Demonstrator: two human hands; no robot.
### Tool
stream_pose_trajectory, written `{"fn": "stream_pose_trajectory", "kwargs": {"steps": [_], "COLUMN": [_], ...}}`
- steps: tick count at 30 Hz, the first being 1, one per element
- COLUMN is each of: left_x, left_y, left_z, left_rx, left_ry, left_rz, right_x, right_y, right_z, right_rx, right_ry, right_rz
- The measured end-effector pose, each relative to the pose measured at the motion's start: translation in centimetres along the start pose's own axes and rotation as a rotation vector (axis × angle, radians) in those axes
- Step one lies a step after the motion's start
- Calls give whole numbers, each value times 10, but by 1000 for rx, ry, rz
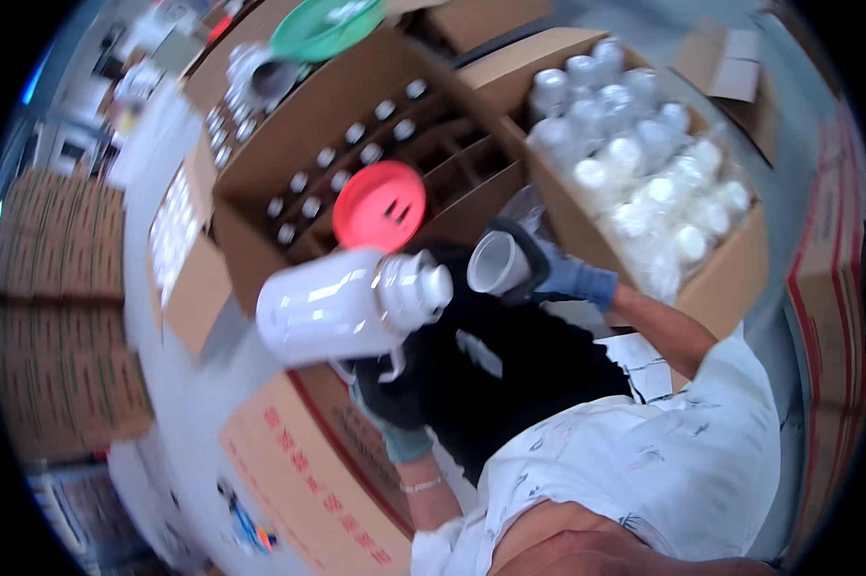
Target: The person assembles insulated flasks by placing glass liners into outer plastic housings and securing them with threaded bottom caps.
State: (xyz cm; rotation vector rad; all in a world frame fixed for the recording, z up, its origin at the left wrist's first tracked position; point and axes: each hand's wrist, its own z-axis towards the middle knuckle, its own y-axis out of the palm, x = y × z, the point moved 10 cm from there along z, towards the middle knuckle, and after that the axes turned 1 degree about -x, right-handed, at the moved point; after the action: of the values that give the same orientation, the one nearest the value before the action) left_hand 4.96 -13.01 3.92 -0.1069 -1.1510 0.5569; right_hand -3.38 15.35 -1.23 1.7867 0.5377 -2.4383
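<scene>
White flask [342,302] clamped in left hand [390,384] grip; right hand [548,274] grip closed around white cup [497,262].

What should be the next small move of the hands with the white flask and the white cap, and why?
Probably bring the white cap in the right hand onto the neck of the white flask held by the left hand. The cap's open side already faces the bare neck, and only a small gap separates them.

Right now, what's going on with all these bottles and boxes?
A person in gloves holds a white flask on its side in the left hand and a white cup-like cap in the right hand, near the flask's neck. Behind them stand a divided carton and a box of white caps.
</scene>
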Motion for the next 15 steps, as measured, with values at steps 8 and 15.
{"fn": "stream_pose_trajectory", "kwargs": {"steps": [8, 15], "left_x": [36, 16], "left_y": [-5, -11], "left_z": [-11, -13], "left_rx": [-11, 24], "left_ry": [88, -17], "left_rz": [319, -11], "right_x": [-130, -11], "right_y": [55, 101], "right_z": [39, 39], "right_rx": [30, -282], "right_ry": [-484, 221], "right_rz": [-337, 969]}}
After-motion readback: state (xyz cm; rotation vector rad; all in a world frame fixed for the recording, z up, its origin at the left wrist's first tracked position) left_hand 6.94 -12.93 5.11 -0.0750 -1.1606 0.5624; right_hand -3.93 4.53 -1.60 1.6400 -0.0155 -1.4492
